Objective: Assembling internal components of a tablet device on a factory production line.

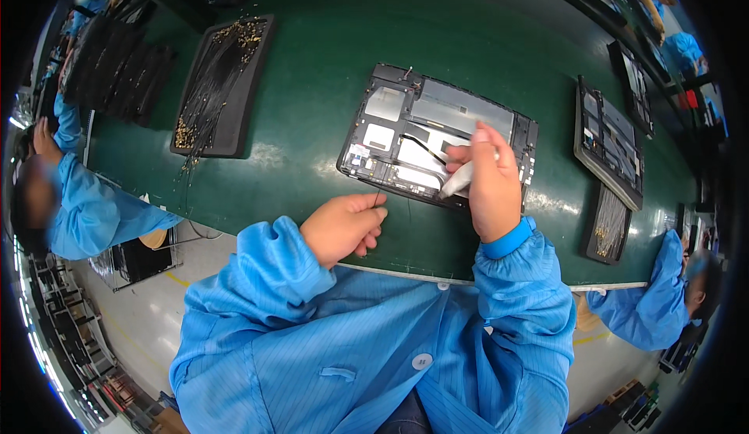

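An open laptop chassis [382, 134] with silver and dark panels lies flat on the green table in front of me. My left hand [343, 227] is near its front left edge, with thumb and forefinger pinched on a thin black cable [378, 197]. Over the chassis's right part is my right hand [495, 184], its fingers closed around a white, tapered object [460, 180]. The tip of that object points down toward the chassis's front edge; I cannot tell its exact kind or whether it touches. A short black strip [425, 148] crosses the chassis's middle.
A dark tray [243, 126] of black cables with gold-coloured ends stands at the left, beside stacked black trays [117, 75]. On the right, another laptop chassis [612, 141] overlaps a smaller cable tray [594, 245]. Co-workers in blue sit at both sides.
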`<state>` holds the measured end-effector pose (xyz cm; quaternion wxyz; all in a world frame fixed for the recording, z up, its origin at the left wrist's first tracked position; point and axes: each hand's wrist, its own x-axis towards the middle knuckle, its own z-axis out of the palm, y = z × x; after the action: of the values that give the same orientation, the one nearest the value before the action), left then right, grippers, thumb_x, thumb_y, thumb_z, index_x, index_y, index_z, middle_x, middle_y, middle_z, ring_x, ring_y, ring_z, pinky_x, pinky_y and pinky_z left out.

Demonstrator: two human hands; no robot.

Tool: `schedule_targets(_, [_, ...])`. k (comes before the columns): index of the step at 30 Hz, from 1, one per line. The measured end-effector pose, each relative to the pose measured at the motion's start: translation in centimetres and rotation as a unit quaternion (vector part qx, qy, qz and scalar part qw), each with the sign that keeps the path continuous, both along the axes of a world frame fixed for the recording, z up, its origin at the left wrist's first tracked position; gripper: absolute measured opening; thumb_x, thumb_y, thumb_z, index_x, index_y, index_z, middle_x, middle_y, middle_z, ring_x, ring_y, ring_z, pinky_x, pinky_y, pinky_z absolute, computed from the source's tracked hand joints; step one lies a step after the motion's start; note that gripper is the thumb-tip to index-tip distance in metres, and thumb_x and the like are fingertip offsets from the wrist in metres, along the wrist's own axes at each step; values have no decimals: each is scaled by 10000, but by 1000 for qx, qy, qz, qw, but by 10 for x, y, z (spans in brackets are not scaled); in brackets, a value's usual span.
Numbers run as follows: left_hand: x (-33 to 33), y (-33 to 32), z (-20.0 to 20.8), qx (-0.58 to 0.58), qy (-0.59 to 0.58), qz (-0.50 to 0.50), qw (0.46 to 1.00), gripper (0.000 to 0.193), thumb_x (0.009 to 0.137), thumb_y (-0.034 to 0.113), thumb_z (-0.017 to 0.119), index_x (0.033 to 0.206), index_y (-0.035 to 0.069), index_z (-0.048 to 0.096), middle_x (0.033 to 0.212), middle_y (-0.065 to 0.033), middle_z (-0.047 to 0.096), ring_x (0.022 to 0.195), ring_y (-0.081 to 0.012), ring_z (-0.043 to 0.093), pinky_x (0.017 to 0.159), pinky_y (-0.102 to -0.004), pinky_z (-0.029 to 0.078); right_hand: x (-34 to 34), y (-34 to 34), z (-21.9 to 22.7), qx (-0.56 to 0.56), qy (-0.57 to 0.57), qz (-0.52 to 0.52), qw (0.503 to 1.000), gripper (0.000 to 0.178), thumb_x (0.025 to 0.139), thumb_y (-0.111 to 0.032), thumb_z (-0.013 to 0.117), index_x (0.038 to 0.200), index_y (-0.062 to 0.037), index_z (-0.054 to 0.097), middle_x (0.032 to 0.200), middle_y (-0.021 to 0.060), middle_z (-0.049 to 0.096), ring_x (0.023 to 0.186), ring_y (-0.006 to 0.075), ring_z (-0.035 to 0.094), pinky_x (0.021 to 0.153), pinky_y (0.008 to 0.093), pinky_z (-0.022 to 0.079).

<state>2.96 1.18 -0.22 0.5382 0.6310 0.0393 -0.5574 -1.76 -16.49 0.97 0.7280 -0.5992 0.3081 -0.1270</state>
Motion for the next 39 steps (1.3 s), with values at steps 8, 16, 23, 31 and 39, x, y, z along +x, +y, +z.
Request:
schedule_targets(8, [8, -5, -4, -4, -6, -16, 1000, 162, 813, 195, 467, 852, 41, 500, 636, 12, 458, 535, -63, 458, 434, -177, 375, 43, 13, -3, -420, 119, 365, 822, 368, 765, -295, 458, 1024, -37, 505, 924, 170, 552, 836, 297, 536, 729, 347, 412])
schedule_targets(16, [14, -6, 0, -13, 52, 27, 998, 319, 836, 310, 425, 920, 5, 460, 723, -43, 509, 596, -112, 524, 500, -230, 465, 15, -44, 0, -301, 142, 134, 933, 252, 787, -285, 457, 889, -75, 551, 815, 121, 579, 790, 258, 547, 683, 338, 430])
schedule_targets(23, [19, -5, -1, -32, 89, 37, 995, 371, 840, 337, 398, 958, -13, 433, 754, -68, 517, 616, -148, 537, 524, -271, 482, -168, -197, -21, -575, 380, -103, 717, 445, 785, -340, 457, 1053, 14, 487, 1034, 212, 500, 985, 317, 471, 825, 322, 362])
schedule_targets(31, [16, -6, -3, -20, 75, 44, 996, 354, 832, 332, 422, 933, -6, 450, 737, -74, 528, 607, -167, 547, 522, -288, 489, -221, -186, -39, -461, 447, -194, 741, 346, 799, -284, 439, 951, 9, 541, 891, 204, 554, 856, 336, 523, 741, 353, 405])
schedule_targets(39, [16, -6, -3, -24, 56, 60, 996, 340, 846, 322, 387, 930, -1, 452, 730, -80, 532, 595, -171, 552, 512, -295, 490, -210, -175, -27, -464, 476, -186, 724, 370, 808, -289, 378, 853, 26, 567, 892, 240, 527, 896, 374, 471, 777, 383, 373])
